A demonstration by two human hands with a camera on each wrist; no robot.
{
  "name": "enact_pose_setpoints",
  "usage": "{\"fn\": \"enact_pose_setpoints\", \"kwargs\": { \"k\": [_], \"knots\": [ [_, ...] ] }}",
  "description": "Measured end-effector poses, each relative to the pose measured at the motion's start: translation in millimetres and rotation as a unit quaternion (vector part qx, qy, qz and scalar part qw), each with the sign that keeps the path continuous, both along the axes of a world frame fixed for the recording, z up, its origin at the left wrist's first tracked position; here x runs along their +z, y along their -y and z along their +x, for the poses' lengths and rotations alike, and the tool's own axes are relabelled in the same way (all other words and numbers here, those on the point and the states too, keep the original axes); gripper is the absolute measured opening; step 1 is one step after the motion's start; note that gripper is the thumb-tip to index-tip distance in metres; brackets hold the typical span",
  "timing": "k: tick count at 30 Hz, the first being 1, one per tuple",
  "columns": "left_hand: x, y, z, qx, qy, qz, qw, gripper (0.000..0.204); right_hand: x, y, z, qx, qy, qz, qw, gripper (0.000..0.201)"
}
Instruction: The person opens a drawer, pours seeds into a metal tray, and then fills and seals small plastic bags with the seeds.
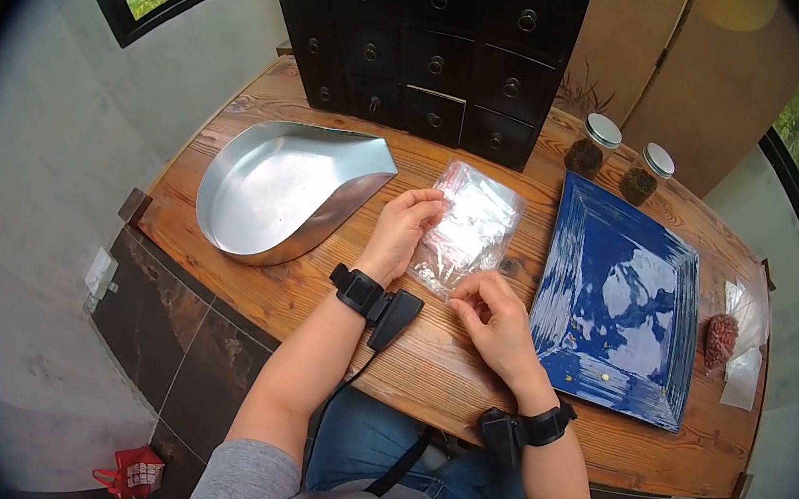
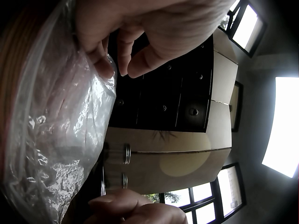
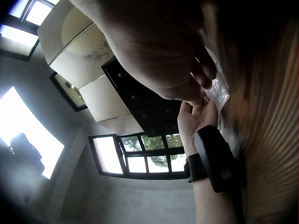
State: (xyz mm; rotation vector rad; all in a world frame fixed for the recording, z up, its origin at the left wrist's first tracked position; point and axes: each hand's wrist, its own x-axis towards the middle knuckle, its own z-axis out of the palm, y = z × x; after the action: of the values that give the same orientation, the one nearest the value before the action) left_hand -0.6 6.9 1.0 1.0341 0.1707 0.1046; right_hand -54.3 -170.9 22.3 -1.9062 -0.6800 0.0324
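Note:
Clear plastic zip bags (image 1: 475, 217) with red lines lie in a shiny pile over the wooden table, between both hands. At their left edge, my left hand (image 1: 404, 225) pinches the plastic; in the left wrist view its fingertips (image 2: 106, 70) are right at the glossy edge. My right hand (image 1: 498, 324) is at the near right corner of the bags, thumb and forefinger closed together on it. The right wrist view shows the right hand (image 3: 154, 51) from behind, hiding most of the plastic.
A metal scoop pan (image 1: 277, 190) lies at left, a blue tray (image 1: 616, 276) with small yellowish bits at right. Two lidded jars (image 1: 596, 146) stand behind the tray. A black drawer cabinet (image 1: 424, 48) is at the back. A bag of reddish pieces (image 1: 720, 341) lies far right.

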Motion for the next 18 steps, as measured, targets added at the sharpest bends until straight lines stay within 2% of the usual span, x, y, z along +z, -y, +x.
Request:
{"fn": "enact_pose_setpoints", "kwargs": {
  "k": [11, 18],
  "knots": [
    [1.9, 1.8, -0.8, 0.007, -0.002, -0.008, 1.000, 0.017, -1.9, 0.1, 0.0, 0.007, 0.021, -0.026, 0.999, 0.017],
    [-0.6, -0.7, 0.4, -0.007, -0.003, 0.012, 1.000, 0.021, -0.4, 0.8, -0.1, 0.009, 0.026, -0.039, 0.999, 0.013]
  ]
}}
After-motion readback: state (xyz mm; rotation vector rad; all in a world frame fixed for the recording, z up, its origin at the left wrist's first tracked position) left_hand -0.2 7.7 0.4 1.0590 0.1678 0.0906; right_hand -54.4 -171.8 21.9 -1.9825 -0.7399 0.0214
